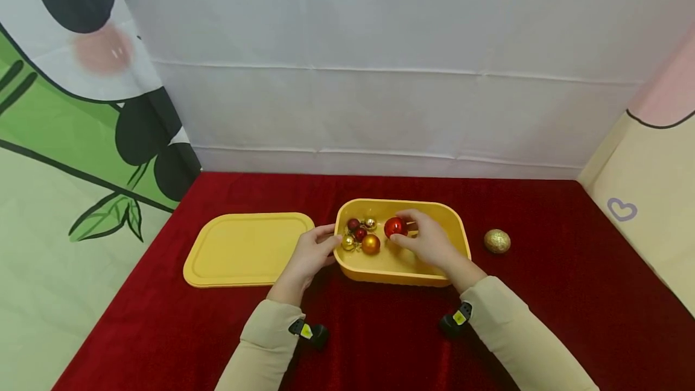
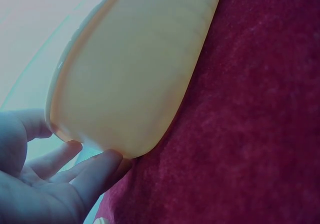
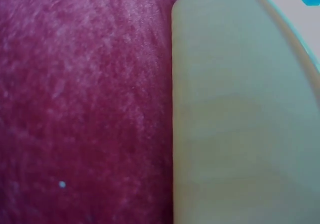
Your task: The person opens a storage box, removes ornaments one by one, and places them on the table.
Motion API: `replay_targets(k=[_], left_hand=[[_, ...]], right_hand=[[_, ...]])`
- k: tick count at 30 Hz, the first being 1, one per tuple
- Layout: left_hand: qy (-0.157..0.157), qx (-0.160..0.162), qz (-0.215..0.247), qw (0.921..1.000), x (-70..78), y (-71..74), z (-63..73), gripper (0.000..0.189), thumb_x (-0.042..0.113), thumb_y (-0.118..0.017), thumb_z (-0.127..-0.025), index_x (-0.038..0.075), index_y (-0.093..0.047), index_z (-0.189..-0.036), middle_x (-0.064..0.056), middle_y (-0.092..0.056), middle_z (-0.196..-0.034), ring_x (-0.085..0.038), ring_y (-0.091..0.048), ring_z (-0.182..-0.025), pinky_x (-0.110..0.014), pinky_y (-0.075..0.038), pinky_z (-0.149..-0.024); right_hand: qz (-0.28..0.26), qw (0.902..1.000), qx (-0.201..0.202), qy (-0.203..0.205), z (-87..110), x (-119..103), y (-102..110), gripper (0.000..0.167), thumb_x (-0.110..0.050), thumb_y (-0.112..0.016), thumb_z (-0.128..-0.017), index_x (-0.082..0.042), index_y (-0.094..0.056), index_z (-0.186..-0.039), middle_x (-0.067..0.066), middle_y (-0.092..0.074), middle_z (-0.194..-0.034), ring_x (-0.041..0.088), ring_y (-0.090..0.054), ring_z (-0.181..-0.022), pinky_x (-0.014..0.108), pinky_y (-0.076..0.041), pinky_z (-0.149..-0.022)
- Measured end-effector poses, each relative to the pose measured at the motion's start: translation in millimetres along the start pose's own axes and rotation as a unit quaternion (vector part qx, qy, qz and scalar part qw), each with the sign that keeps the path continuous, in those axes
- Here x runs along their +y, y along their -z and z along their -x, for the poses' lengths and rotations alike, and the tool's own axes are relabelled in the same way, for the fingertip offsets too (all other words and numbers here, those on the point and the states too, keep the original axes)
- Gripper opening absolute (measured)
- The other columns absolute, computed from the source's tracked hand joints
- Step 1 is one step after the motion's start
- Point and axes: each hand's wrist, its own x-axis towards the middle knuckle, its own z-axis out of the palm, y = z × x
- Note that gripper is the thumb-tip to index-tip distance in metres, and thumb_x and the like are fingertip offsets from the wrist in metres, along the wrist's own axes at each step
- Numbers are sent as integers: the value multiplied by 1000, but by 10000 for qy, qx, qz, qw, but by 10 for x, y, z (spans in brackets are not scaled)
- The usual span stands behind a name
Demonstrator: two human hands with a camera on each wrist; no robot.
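The yellow plastic container [image 1: 402, 276] stands on the red velvet cloth [image 1: 374, 343], its opening facing up. Its long axis runs left to right, the right end slightly nearer the person. The left hand [image 1: 309, 255] is at its left short end: the thumb lies at the rim, the other fingers rest against the outer wall, somewhat spread, so the wall is held between them.

The right hand [image 1: 429, 241] reaches in over the near right part of the container. Its thumb and forefinger pinch a shiny red bauble [image 1: 393, 227]; the set of the remaining fingers I cannot tell. The bauble is inside the container's outline, right of the other ornaments; whether it touches the floor I cannot tell. Being round, it shows no long axis, and I cannot make out which way its top points.

At the container's left end lie an orange bauble [image 1: 371, 244], two small dark red balls [image 1: 361, 234] and two small gold balls [image 1: 348, 242], grouped closely. A matching yellow lid [image 1: 244, 252] lies flat to the left, long axis also left to right. A glittery gold ball [image 1: 496, 241] sits on the cloth, right of the container.
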Motion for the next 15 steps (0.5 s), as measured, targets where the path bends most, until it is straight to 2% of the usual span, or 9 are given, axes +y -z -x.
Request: replay_targets(k=[7, 15], left_hand=[[-11, 20, -12, 10000, -7, -8, 17, 41, 15, -56, -94, 3, -51, -133, -20, -60, -121, -26, -64, -104, -39, -56, -84], [-46, 39, -9, 10000, -14, -9, 15, 41, 16, -56, -94, 2, -52, -133, -21, -60, -120, -26, -64, -102, -38, -56, -83]], right_hand=[[-477, 9984, 291, -85, -4, 39, 56, 48, -20, -72, -83, -5, -55, -126, 15, -61, -120, 32, -61, -104, 41, -53, -85], [-567, 9965, 615, -52, 15, 6, 147, 47, -19, -71, -85, -5, -54, -127, 16, -60, -121, 32, -62, -103, 39, -52, -86]])
